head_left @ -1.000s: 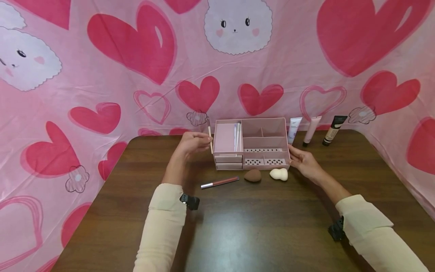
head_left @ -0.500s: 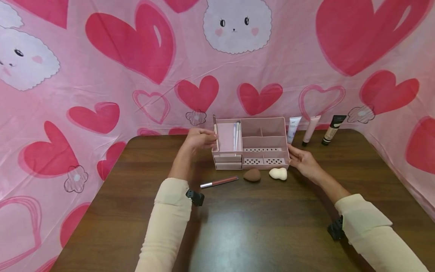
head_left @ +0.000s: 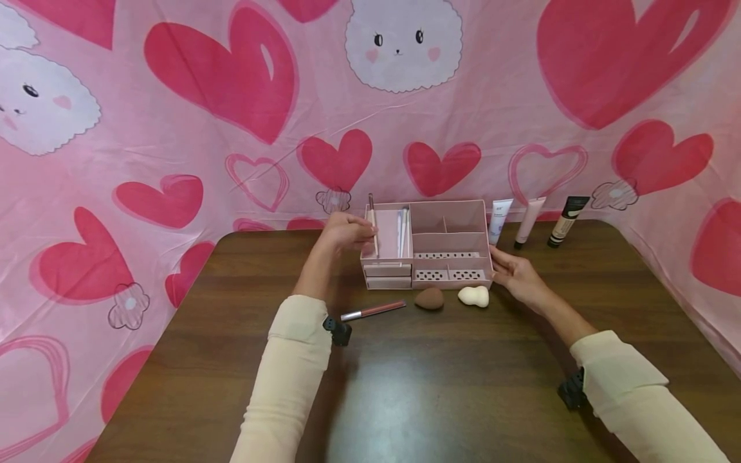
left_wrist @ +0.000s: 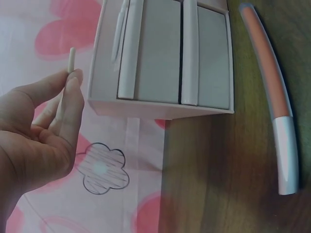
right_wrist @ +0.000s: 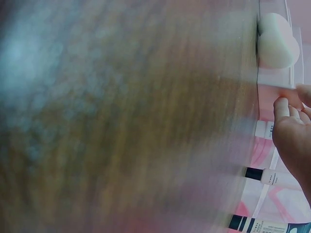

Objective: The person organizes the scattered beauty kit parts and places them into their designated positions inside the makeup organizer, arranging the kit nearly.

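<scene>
A thin makeup brush [head_left: 372, 211] with a dark upper end is pinched between thumb and fingertips of my left hand [head_left: 347, 230]. It stands nearly upright over the left compartment of a pink makeup organizer [head_left: 454, 244]. The pale end of its handle pokes out below the fingertips in the left wrist view. Other slim brushes [head_left: 403, 231] lean in the right part of that compartment. My right hand [head_left: 518, 275] touches the organizer's right side, its fingers mostly straight along the wall in the right wrist view.
A lip gloss tube [head_left: 373, 311], a brown makeup sponge [head_left: 429, 298] and a cream sponge [head_left: 474, 296] lie before the organizer. On its right stand a white tube [head_left: 499, 222], a pink tube [head_left: 529, 223] and a black-capped tube [head_left: 568, 222]. Behind hangs a heart-patterned cloth [head_left: 266, 77].
My left hand has carried the brush rightward, from beside the organizer's left wall to over its left compartment. The right hand has stayed against the organizer's right side.
</scene>
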Available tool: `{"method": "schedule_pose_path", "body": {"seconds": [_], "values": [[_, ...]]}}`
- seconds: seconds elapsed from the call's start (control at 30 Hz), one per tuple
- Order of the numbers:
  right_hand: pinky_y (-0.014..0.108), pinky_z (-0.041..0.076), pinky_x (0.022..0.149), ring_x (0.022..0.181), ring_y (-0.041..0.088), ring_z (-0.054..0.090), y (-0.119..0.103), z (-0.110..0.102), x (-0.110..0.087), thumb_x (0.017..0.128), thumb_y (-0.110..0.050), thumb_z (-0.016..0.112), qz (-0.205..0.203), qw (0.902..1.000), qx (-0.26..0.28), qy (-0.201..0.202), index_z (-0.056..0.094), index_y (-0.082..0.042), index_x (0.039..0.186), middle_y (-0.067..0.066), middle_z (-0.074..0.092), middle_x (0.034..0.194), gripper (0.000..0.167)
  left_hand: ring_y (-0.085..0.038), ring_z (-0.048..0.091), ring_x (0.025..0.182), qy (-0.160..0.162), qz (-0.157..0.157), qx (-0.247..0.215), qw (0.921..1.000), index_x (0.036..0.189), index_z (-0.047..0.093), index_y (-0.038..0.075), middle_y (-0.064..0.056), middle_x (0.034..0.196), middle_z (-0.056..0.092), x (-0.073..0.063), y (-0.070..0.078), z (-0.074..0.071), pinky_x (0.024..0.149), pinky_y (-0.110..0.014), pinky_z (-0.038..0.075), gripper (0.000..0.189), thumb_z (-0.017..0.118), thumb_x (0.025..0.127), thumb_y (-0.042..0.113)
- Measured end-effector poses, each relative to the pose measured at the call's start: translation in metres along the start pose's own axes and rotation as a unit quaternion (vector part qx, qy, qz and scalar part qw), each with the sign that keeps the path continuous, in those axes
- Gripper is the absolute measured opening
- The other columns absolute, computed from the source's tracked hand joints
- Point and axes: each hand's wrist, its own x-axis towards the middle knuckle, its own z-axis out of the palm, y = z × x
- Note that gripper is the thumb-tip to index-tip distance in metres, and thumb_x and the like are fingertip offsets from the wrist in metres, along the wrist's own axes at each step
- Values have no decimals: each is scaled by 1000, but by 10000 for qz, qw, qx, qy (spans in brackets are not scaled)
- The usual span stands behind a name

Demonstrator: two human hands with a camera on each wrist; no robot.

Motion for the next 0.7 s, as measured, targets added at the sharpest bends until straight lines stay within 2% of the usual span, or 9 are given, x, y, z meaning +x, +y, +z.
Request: {"method": "schedule_pose_path", "body": {"seconds": [0.23, 0.47, 0.7], "values": [[10, 45, 100, 146, 35, 28, 0, 0, 0, 99, 8, 50, 62, 10000, -57, 40, 19, 9, 157, 30, 18, 163, 67, -5, 62, 55, 3, 51, 215, 9998, 117, 69, -13, 4, 63, 65, 3, 5, 8, 56, -18, 56, 29, 69, 91, 0], [7, 44, 97, 145, 29, 31, 2, -1, 0, 98, 9, 50, 3, 10000, 34, 66, 19, 10, 156, 31, 18, 162, 66, -3, 59, 51, 92, 369, 774, 9963, 106, 72, -15, 4, 61, 63, 5, 7, 20, 55, -15, 54, 22, 70, 87, -4], [9, 43, 99, 145, 33, 28, 3, -1, 1, 98, 9, 49, 44, 9999, 54, 73, 19, 9, 157, 30, 18, 162, 66, -3, 57, 54, 252, 421, 1186, 9917, 98, 75, -12, 7, 56, 59, 3, 12, 27, 59, -15, 52, 17, 73, 84, -3]]}}
